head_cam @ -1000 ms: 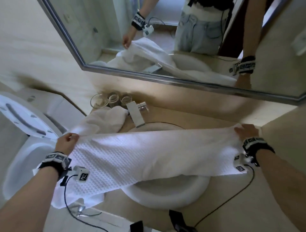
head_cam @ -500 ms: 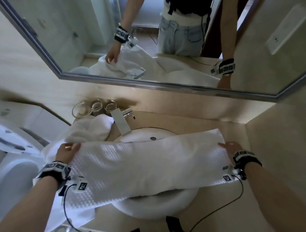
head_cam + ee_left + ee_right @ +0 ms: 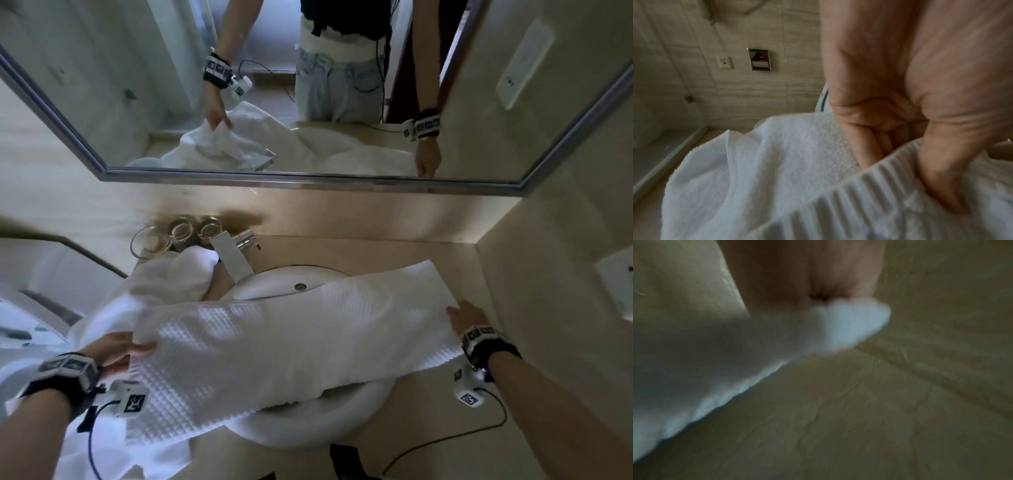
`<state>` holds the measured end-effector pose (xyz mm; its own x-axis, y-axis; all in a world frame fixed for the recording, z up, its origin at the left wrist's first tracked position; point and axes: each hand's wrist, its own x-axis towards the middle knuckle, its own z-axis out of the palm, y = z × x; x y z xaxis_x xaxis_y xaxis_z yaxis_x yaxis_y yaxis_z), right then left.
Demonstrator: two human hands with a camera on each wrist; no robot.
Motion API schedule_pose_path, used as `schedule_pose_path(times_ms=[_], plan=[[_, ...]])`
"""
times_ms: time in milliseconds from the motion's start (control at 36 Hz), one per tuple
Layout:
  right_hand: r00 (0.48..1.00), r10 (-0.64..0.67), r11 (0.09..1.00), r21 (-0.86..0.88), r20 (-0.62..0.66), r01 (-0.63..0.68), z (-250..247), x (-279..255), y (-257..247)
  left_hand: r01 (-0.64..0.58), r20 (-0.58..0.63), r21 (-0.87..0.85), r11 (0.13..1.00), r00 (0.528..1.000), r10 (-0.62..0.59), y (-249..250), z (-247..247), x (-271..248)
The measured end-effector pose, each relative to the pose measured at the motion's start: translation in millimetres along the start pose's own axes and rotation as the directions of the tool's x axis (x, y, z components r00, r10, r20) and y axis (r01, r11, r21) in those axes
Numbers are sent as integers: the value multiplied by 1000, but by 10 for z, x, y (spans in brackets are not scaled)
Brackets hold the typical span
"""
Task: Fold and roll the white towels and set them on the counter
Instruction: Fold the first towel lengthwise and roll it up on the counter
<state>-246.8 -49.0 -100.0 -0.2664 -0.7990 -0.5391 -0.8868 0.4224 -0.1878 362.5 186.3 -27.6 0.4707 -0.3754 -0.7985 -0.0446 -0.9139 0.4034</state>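
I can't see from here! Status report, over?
Left hand and right hand pinch the waffle towel ends. Stretched over the sink. Faucet behind it.

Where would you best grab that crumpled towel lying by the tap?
Probably its raised bunched fold nearest the tap: the crumpled towel humps up there, so fingers coming from above could pinch it. Its lower part lies under the waffle towel both hands hold.

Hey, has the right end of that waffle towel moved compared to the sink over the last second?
Yes. The right hand pulled the waffle towel toward the person, uncovering the sink rear rim.
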Motion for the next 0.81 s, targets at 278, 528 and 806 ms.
schedule_pose_path(times_ms=[278, 528, 806], plan=[[935, -106, 994, -58, -338, 92, -760, 635, 234, -56, -34, 132, 990, 998, 61, -3, 382, -317], [912, -114, 990, -125, -394, 70, -381, 415, -50, 105, 42, -7, 994, 994, -104, -186, 813, -297], [907, 410, 827, 458, -96, -325, 499, -319, -133, 167, 33, 49, 985, 985, -169, -265, 758, -137]])
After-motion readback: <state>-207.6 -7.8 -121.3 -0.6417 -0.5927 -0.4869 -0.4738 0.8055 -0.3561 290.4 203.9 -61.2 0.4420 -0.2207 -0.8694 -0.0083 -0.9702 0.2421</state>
